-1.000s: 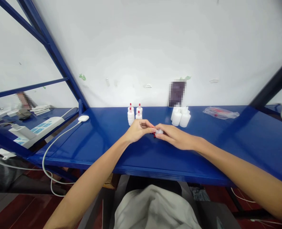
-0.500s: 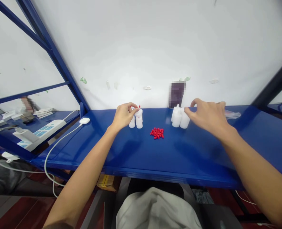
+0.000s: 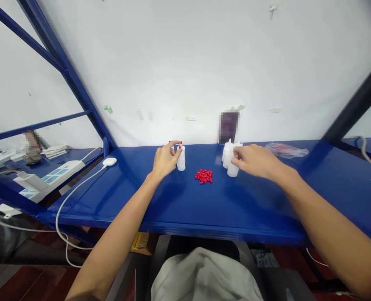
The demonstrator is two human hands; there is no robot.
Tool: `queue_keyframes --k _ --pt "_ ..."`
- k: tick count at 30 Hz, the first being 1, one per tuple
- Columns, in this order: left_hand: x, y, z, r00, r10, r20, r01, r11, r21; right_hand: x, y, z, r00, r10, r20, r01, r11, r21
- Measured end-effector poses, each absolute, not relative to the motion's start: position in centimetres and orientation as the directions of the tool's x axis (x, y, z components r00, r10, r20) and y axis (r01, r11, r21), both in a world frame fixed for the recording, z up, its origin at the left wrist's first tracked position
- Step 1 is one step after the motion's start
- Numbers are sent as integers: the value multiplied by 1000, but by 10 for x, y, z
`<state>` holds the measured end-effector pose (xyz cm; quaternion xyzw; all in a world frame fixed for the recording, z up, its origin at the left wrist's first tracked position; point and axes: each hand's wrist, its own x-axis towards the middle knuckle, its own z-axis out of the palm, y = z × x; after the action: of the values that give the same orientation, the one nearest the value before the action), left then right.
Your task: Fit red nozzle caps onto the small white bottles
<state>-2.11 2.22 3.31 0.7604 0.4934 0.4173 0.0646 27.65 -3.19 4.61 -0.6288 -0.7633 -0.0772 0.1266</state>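
My left hand (image 3: 167, 159) is at a small group of white squeeze bottles (image 3: 181, 162) with red tips, standing left of centre. Its thumb and index finger are closed around a small red cap (image 3: 179, 147). The fingers partly hide the bottles behind. My right hand (image 3: 251, 159) grips the upper part of a white bottle (image 3: 233, 170) in the other group, its fingertips covering the top. Beside it stand more white bottles (image 3: 227, 154), with a bare pointed nozzle visible on one. Between the two groups lies a pile of loose red caps (image 3: 203, 176).
A clear plastic bag (image 3: 287, 149) with something red lies at the back right of the blue table (image 3: 204, 209). On the left are a white charger puck (image 3: 110, 161) with its cable and a power strip (image 3: 56, 173). Blue posts and the wall bound the table.
My right hand has moved left and towards me and closed on a white bottle, which sits nearer the front. My left hand stays at its bottles. The view has shifted slightly.
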Motion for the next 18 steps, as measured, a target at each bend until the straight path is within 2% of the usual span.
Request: queue_keyframes --k 3,5,7,9,11,18 --pt "-14 12 29 219 753 621 667 -580 468 267 -37 48 -369 887 277 905 411 -112" --pt "-11 3 22 402 717 569 620 -671 407 257 -40 43 -449 824 346 835 525 -166" --pt "-8 -4 14 586 669 457 580 -740 340 245 -42 35 -472 773 424 753 603 -263" --pt "-8 -8 5 666 645 374 583 -763 278 234 -43 23 -473 770 429 668 631 -395" --pt "-9 -8 -2 672 654 347 613 -754 235 226 -43 13 -473 775 419 604 631 -486" --pt "-7 -5 -5 679 675 289 653 -735 181 222 -38 -4 -364 825 433 545 566 -619"
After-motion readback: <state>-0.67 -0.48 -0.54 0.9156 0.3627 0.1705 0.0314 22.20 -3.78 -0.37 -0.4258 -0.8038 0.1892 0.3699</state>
